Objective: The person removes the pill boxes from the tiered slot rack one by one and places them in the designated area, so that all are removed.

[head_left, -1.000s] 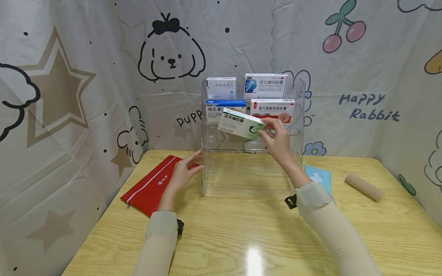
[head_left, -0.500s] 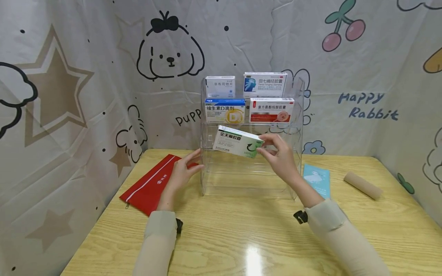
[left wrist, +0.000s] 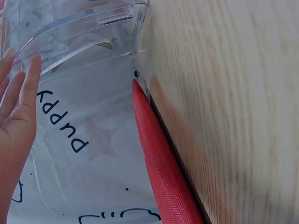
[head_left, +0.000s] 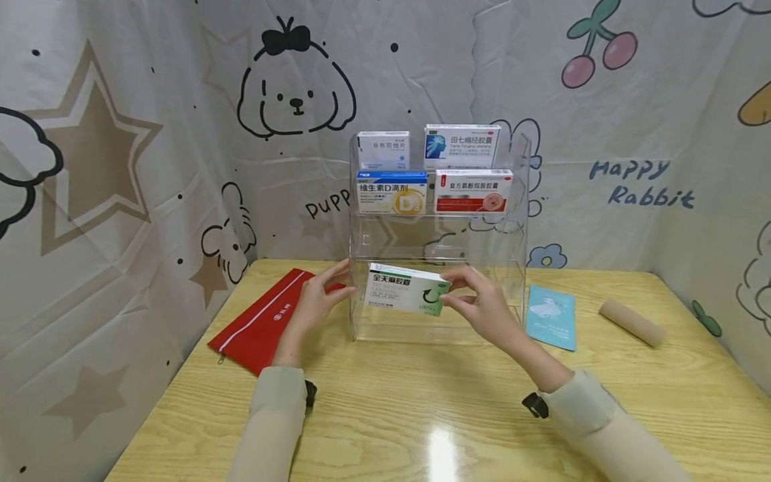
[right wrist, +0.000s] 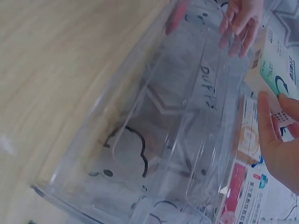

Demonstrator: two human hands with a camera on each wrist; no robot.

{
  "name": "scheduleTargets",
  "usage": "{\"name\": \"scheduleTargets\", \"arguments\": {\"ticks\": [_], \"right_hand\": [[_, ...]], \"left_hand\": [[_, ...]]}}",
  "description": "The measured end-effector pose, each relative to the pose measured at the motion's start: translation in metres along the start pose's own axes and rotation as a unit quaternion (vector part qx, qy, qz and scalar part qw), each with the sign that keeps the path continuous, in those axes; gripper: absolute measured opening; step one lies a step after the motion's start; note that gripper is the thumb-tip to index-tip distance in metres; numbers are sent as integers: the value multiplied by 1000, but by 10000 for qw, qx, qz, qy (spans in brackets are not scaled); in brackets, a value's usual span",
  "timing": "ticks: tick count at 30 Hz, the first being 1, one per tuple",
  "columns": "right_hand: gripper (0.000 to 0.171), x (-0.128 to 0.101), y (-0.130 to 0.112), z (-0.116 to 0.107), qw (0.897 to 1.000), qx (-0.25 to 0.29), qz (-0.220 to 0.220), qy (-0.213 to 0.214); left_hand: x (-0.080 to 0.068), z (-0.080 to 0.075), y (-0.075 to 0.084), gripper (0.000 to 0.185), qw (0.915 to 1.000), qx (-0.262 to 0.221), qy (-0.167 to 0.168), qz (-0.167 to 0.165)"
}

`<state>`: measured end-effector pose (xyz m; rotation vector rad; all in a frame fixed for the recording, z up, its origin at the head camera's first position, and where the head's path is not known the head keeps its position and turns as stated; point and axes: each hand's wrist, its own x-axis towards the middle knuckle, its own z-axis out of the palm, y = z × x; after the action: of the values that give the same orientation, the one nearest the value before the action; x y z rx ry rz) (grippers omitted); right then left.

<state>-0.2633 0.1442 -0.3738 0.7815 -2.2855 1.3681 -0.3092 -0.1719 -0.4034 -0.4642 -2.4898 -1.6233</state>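
Head view: right hand (head_left: 482, 304) pinches the green-and-white box (head_left: 405, 291) by its right end, mid-frame, in front of the clear rack (head_left: 415, 332)'s lower half; box dips slightly to the right, can't tell if it touches. Left hand (head_left: 318, 301), fingers fairly straight, rests at the rack's left wall. I'd level the box, keep the pinch light so the thin carton doesn't buckle, and brace the rack from the side, since slick plastic probably slides on wood. Rack is glossy, stepped; four flat cartons stand in its upper tiers, incl. the blue-topped carton (head_left: 392, 193) and red-striped carton (head_left: 472, 192). Red pouch (head_left: 274, 314) left, flat blue packet (head_left: 551, 318) and matte brown tube (head_left: 632, 323) right. Left wrist view: straight fingers at the rack edge, upper left; pouch shows woven texture, lower middle; table (left wrist: 233, 93) has streaky grain. Right wrist view: box at upper right, sharp-cornered, thumb and fingers on its near end; rack runs diagonally, rims rounded. I'd keep that end grip, fingers clear of the rims.
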Motion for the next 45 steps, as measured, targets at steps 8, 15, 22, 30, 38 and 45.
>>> {"name": "scheduleTargets", "arguments": {"ticks": [8, 15, 22, 30, 38, 45], "right_hand": [[30, -17, 0, 9, 9982, -228, 169, -536], [26, -31, 0, 18, 9889, -57, 848, -1218], [26, -39, 1, 27, 9789, 171, 1217, -1635], [25, -44, 7, 38, 9755, 244, 1063, -1909], [23, -47, 9, 48, 9664, 559, 1408, -2078], [22, -46, 11, 54, 9669, 272, 1454, -2077]], "left_hand": [[1, 1, -3, 63, 10000, 23, -17, 72], [1, 0, -3, 63, 10000, 39, -11, 45], [2, 0, -3, 62, 10000, 0, -9, 67], [1, 0, -3, 62, 10000, 12, -45, 35], [0, -1, -4, 63, 10000, 46, -65, 21], [0, -1, -4, 62, 10000, 16, -39, 62]]}}
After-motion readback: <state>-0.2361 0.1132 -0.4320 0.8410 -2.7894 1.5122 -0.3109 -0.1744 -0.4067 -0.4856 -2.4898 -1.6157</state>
